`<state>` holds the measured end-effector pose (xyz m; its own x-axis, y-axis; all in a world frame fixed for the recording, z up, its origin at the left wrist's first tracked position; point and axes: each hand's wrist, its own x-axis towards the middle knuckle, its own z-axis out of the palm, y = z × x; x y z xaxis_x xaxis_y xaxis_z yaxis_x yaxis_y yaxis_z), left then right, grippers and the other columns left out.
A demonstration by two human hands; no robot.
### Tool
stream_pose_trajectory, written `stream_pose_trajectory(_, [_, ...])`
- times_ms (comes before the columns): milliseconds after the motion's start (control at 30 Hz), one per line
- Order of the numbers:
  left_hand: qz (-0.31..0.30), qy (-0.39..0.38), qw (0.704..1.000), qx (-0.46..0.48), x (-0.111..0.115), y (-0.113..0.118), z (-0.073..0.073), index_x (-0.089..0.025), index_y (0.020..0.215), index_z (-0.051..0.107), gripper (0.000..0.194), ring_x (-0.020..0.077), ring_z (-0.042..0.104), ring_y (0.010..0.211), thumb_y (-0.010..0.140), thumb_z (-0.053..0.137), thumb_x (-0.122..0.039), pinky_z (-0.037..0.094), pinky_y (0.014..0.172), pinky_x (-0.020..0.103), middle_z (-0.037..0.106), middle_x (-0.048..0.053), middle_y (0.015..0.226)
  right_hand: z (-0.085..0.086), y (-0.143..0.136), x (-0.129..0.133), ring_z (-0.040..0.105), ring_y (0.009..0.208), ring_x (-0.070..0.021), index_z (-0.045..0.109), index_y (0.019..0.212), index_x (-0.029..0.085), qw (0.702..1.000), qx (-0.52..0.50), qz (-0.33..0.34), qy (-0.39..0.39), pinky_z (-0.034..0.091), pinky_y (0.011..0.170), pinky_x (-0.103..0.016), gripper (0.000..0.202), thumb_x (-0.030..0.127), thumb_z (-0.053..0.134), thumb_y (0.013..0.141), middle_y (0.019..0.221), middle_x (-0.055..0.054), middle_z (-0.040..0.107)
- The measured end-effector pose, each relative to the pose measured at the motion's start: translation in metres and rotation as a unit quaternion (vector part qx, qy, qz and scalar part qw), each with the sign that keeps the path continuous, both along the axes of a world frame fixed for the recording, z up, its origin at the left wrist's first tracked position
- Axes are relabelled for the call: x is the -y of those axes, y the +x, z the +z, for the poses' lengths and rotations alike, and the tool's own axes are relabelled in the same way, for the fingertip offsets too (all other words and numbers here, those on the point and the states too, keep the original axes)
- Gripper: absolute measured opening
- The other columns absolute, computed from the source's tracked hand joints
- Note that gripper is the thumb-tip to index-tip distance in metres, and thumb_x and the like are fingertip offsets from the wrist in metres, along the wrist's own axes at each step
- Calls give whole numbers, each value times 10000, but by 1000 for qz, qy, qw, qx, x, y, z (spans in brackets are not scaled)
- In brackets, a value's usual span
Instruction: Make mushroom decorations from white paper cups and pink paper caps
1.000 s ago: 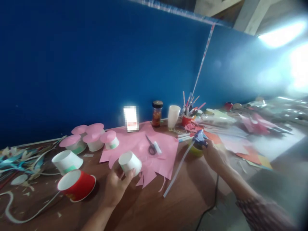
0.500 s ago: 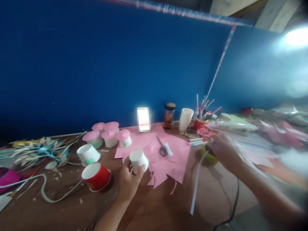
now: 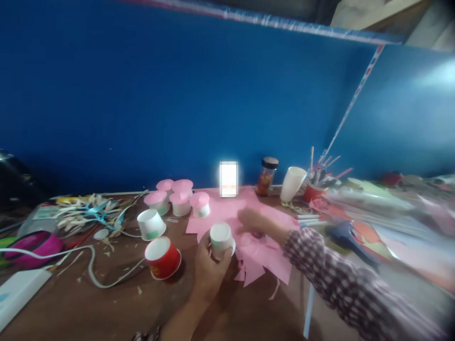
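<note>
You had your left hand (image 3: 212, 269) clamped on a white paper cup (image 3: 221, 238) above the brown tabletop (image 3: 124, 315), fingers and thumb closed around its smooth, tapering sides. The cup sat within the grip, its narrower end facing up and its flared edge below. To the left lay a flat white block (image 3: 23, 294), with a red cup (image 3: 162, 258) and a curling white cable (image 3: 93, 270) farther in. On the right, a pale, slender strip (image 3: 308, 315) hung beside your checked fabric sleeve (image 3: 341, 284).

Your right hand (image 3: 258, 223) was over the thin pink paper (image 3: 254, 270) — jagged at its near edge — just beyond the held cup; whether its fingers were apart or together, you cannot tell. A blurred dark-blue object (image 3: 355, 241) lay right of that sleeve.

Beyond the red cup stood a plain white cup (image 3: 151, 225), then a cluster of pink-topped cups (image 3: 181, 201). Farther back were a dark-lidded clear jar (image 3: 266, 177), a tall white cup (image 3: 293, 184) and a red container of thin sticks (image 3: 314, 192), before the broad blue wall (image 3: 185, 94).
</note>
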<state>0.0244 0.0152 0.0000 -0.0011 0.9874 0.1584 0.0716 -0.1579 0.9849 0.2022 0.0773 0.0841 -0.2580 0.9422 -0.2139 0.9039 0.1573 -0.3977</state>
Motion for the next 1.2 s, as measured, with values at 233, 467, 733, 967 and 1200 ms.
stream_pose_trajectory(233, [-22,-13,1000,16,1,0,4,-158,1151,537,519,255,630,1040,689,712,-318,502,887,369,649,121,1110,5,6,-1,581,623,-166,591,842,156,1000,23,-7,-11,408,528,-247,179,198,723,729,701,-43,627])
stream_pose_trajectory(467, [-6,-10,1000,13,1,0,5,-164,1149,540,535,251,637,1013,671,726,-318,509,868,368,651,113,1097,0,2,6,568,595,-183,572,706,166,999,10,-20,-23,392,501,-253,259,252,808,642,596,-28,570])
stream_pose_trajectory(733, [-23,-12,1000,8,0,0,-2,-152,1194,509,565,256,633,1028,695,712,-323,512,865,361,646,122,1110,7,10,4,530,529,-127,603,959,164,992,-95,-50,-59,368,446,-220,325,210,757,677,681,-26,616])
stream_pose_trajectory(967, [-46,-3,999,-14,-2,-1,-6,-159,1167,543,523,255,637,1001,687,707,-286,507,860,376,654,111,1106,0,30,1,517,471,-91,548,1122,130,953,-263,-55,-141,378,415,-204,506,288,754,689,690,8,615])
stream_pose_trajectory(1200, [-63,-5,996,-68,-1,0,-3,-153,1186,526,523,249,618,1008,703,678,-281,489,875,389,637,103,1113,-2,38,14,577,620,-95,585,1053,140,876,-457,-48,-148,484,561,-214,544,435,801,650,744,12,590])
